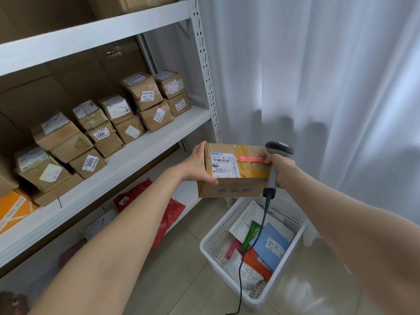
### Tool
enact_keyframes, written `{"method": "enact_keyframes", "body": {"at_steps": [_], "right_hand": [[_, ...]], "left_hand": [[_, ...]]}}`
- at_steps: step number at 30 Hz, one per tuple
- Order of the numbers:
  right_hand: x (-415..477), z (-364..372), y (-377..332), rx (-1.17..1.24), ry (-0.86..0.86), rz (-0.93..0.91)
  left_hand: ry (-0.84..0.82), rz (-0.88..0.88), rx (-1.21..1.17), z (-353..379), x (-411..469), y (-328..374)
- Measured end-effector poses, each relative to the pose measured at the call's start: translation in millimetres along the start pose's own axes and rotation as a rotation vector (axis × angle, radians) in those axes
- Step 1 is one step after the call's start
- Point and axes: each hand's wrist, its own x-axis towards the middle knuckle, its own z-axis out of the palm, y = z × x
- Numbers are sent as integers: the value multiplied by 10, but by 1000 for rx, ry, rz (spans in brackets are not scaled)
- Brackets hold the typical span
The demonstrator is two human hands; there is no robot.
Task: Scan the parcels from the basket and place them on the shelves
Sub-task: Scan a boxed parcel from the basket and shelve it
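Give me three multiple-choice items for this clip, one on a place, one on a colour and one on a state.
1. Where does the white perforated plastic basket stand?
A. on the floor, by the curtain
B. on the middle shelf
C. on a chair

2. What colour is the narrow sticker on top of the held brown cardboard parcel?
A. green
B. red
C. black

3. What is the right hand doing?
A. hanging empty
B. reaching into the basket
C. gripping the grey handheld barcode scanner against the parcel's end

Key: 1 A, the basket sits on the tiles under the parcel; 2 B, the strip beside the white label is red; 3 C, its grip wraps the scanner handle while the left hand holds the other end.
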Motion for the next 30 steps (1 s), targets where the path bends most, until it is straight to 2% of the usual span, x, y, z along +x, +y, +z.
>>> {"method": "enact_keyframes", "body": {"at_steps": [5, 10, 14, 18, 23, 30], "right_hand": [[0, 101, 14, -61, -29, -29], [9, 181, 23, -268, 19, -183], [-176, 268, 42, -166, -287, -192], [-365, 312, 47, -244, -501, -191], [-481, 322, 6, -378, -557, -219], [-540, 294, -69, -427, -561, -216]], "left_hand": [[7, -52, -70, 129, -22, -65], [112, -91, -152, 257, -23, -97], [187, -91, -212, 337, -1, -126], [214, -101, -241, 387, 18, -152], [233, -106, -240, 397, 20, -192], [246, -142, -248, 385, -6, -293]]}}
